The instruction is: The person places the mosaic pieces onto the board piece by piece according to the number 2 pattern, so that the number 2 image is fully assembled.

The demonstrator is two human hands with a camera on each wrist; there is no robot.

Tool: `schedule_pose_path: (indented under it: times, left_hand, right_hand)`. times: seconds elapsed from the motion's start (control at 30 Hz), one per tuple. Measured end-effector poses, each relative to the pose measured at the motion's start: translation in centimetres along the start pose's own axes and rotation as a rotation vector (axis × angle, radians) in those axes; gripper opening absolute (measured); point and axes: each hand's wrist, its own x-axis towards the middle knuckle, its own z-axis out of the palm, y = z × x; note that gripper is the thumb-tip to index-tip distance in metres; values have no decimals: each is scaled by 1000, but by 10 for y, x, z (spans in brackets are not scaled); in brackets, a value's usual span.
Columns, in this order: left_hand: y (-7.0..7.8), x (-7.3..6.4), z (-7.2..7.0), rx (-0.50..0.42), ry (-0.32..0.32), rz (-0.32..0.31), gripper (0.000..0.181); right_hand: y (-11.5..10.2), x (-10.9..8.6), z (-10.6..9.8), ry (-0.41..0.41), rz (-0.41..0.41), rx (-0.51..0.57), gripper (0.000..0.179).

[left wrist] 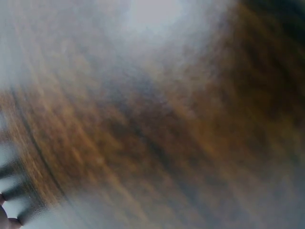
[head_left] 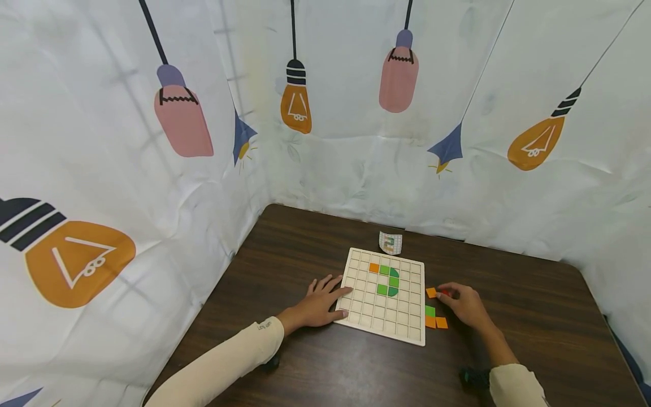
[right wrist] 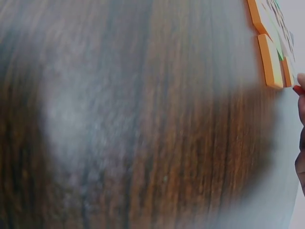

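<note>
A cream grid board (head_left: 363, 316) lies on the table in the head view. On it sit an orange square tile (head_left: 374, 267), several green square tiles (head_left: 384, 270) and two dark green rounded tiles (head_left: 393, 291). My left hand (head_left: 317, 305) rests with spread fingers over the board's left edge. At the right of the board, my right hand (head_left: 465, 305) pinches a small red tile (head_left: 446, 293), mostly covered by the fingers. That red tile also shows at the fingertips (right wrist: 301, 78) in the right wrist view. Beside it lies a loose orange tile (head_left: 431, 292).
Near the board's right edge lie a green tile (head_left: 430, 311) and two orange tiles (head_left: 441, 323). A small printed pattern card (head_left: 390, 243) stands behind the board. White printed fabric (head_left: 335, 169) hangs along the far and left sides of the dark wooden table (head_left: 529, 305).
</note>
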Motion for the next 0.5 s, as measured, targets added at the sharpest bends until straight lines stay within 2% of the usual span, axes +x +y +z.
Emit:
schedule_pose_path:
  times: [0.27,0.5]
  left_hand:
    - [-1,-1,1,1,3,10,62]
    - [-1,-1,1,9,12,11,64]
  right_hand:
    - [-6,3,0,3,-11,42,27]
    - [-14,3,-1,-26,23,117,35]
